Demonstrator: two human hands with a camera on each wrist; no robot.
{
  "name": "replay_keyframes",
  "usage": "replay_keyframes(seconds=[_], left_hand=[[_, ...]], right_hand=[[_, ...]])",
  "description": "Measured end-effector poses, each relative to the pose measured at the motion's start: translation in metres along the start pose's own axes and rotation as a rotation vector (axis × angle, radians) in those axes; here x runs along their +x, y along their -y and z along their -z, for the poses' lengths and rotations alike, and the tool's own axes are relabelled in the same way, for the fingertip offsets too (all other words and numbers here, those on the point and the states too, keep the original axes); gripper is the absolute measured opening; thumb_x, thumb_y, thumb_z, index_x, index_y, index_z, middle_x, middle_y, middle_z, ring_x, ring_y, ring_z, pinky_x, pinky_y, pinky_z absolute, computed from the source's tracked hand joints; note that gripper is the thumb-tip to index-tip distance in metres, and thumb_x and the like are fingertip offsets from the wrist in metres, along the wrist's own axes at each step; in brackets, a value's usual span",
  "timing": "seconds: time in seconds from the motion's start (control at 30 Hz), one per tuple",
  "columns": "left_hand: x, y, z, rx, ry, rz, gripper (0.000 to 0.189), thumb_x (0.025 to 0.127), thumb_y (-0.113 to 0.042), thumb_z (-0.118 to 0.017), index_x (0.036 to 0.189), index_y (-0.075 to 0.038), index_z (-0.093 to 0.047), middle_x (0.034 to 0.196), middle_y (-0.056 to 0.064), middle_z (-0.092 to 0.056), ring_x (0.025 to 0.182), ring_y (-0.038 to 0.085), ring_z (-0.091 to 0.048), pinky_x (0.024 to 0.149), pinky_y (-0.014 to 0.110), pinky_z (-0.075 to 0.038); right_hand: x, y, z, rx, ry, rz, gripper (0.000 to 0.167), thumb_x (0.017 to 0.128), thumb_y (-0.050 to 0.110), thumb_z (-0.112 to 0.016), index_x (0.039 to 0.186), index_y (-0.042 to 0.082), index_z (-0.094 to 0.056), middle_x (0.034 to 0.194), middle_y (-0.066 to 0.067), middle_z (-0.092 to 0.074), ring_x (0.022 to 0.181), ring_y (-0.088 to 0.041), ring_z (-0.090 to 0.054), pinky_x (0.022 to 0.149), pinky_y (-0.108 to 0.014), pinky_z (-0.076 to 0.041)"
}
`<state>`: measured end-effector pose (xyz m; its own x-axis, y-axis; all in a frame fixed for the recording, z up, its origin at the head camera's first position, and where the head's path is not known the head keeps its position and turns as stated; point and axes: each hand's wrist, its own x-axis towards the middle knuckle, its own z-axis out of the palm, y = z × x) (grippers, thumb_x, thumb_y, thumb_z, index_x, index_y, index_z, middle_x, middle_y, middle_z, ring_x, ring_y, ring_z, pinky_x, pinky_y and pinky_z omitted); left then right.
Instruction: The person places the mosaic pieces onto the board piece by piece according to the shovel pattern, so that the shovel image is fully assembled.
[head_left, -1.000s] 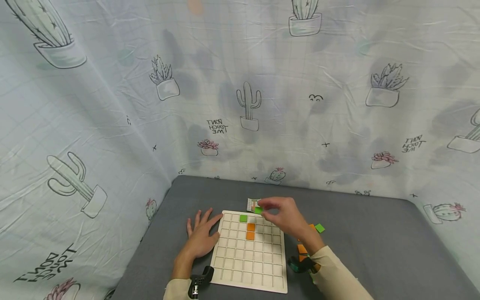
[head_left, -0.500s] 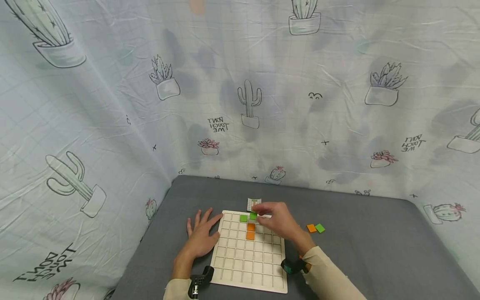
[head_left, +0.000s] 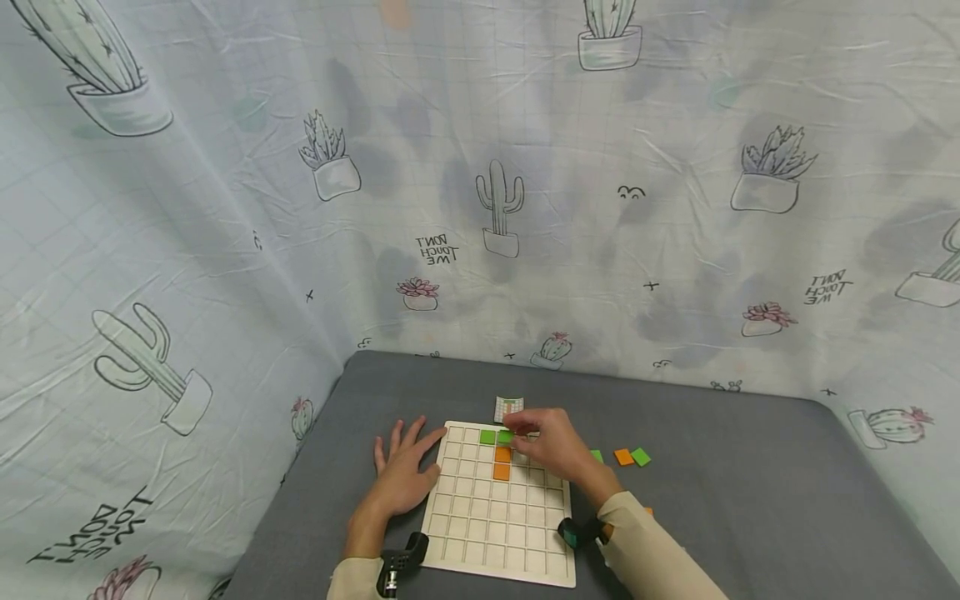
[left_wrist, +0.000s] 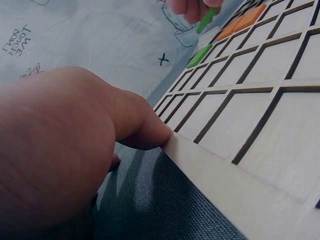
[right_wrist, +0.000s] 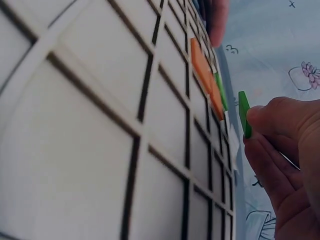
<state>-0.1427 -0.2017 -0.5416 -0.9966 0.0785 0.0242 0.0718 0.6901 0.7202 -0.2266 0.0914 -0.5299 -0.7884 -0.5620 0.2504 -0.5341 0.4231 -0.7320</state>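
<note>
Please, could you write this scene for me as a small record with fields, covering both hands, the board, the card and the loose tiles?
left hand: fingers spread, touching the left edge of the board
right hand: pinches a green tile, tilted, above the board's far part
tiles on board: one green tile in the far row; two orange tiles in one column
card: on the table, beyond the board
loose tiles: orange and green, right of the board; some partly hidden by the right arm
</note>
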Motion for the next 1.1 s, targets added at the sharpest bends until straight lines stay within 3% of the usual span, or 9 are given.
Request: replay_keyframes(seconds=[0.4,0.77,1.1], left_hand=[[0.000,0.004,-0.001,-0.001,0.000,-0.007,0.060,0.098,-0.006,-0.067,0.157,-0.014,-0.061,0.177,0.025,-0.031,0.167,0.057,-0.005,0.125,0.080,0.013],[-0.001,0.006,-0.001,-0.006,0.000,-0.009,0.060,0.099,-0.006,-0.067,0.158,-0.015,-0.061,0.177,0.024,-0.031,0.167,0.057,-0.005,0.125,0.080,0.013],[0.000,0.006,-0.001,-0.008,0.007,0.000,0.061,0.099,-0.007,-0.068,0.158,-0.018,-0.061,0.178,0.023,-0.031,0.167,0.055,-0.005,0.125,0.079,0.014]], right_hand=[[0.002,-0.005,-0.006,-0.040,0.017,-0.049,0.033,0.098,0.002,-0.078,0.131,0.006,-0.079,0.127,-0.011,-0.081,0.110,-0.028,-0.079,0.092,-0.031,-0.066],[0.006,-0.004,-0.013,-0.076,0.017,0.000,0.033,0.097,0.001,-0.079,0.130,0.005,-0.080,0.125,-0.012,-0.081,0.107,-0.027,-0.080,0.090,-0.036,-0.067],[0.004,-0.003,-0.013,-0.086,0.018,-0.025,0.035,0.097,0.003,-0.080,0.132,0.006,-0.079,0.128,-0.012,-0.080,0.110,-0.026,-0.080,0.091,-0.035,-0.067]])
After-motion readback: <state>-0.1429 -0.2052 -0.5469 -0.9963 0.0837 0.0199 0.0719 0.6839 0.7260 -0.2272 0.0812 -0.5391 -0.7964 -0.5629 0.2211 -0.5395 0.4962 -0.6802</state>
